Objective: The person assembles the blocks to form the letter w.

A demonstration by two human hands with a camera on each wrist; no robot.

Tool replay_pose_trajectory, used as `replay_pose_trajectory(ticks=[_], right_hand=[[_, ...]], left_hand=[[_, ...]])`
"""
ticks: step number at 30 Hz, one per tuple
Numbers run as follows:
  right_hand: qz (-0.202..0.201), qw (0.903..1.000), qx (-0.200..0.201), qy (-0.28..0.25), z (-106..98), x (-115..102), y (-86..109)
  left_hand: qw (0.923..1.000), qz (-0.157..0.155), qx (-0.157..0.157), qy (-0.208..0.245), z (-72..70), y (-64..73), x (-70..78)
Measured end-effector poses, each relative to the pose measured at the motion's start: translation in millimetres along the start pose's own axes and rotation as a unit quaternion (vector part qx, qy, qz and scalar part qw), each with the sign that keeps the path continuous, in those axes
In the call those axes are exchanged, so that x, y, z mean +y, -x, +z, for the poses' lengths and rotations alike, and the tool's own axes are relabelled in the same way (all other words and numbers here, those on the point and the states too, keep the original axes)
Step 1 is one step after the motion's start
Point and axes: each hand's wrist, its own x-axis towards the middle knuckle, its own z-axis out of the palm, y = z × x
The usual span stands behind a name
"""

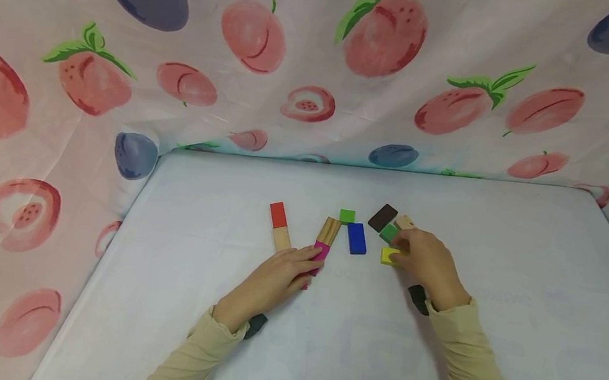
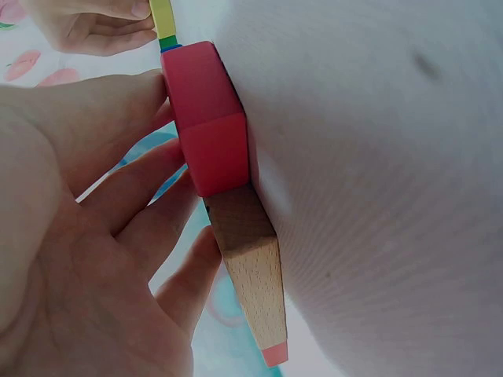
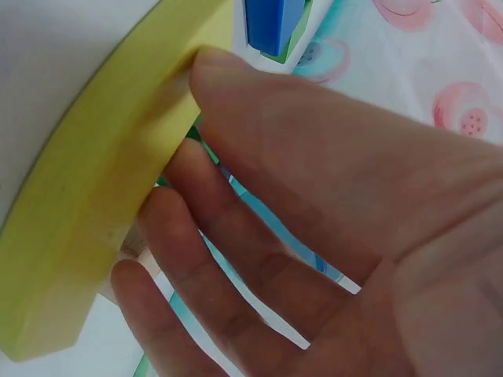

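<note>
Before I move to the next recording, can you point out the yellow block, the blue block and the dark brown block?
Yellow block [image 3: 86, 200]: right wrist view, middle of its visible surface.
Blue block [image 1: 357, 238]: head view, middle of its upper face.
Dark brown block [image 1: 383, 217]: head view, middle of its upper face.

Muted, even light — soft, faint shadows

It's a screened-off nook in here: cloth [image 1: 314, 53] printed with pink and dark blue fruit stands like a wall behind the white desk [image 1: 376, 355] and wraps round to its left and right. Whether that's in a home or a workplace, I can't tell.
</note>
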Motion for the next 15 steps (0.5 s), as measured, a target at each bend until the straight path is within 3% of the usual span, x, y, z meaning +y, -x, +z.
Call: replay_pose_trajectory(ticks=[15], right_hand=[[0.007, 0.9998, -0.003, -0.017, 1.2, 3.3, 1.2]], left_hand=[[0.9999, 0.004, 0.002, -0.013, 1.1, -0.4, -0.7]])
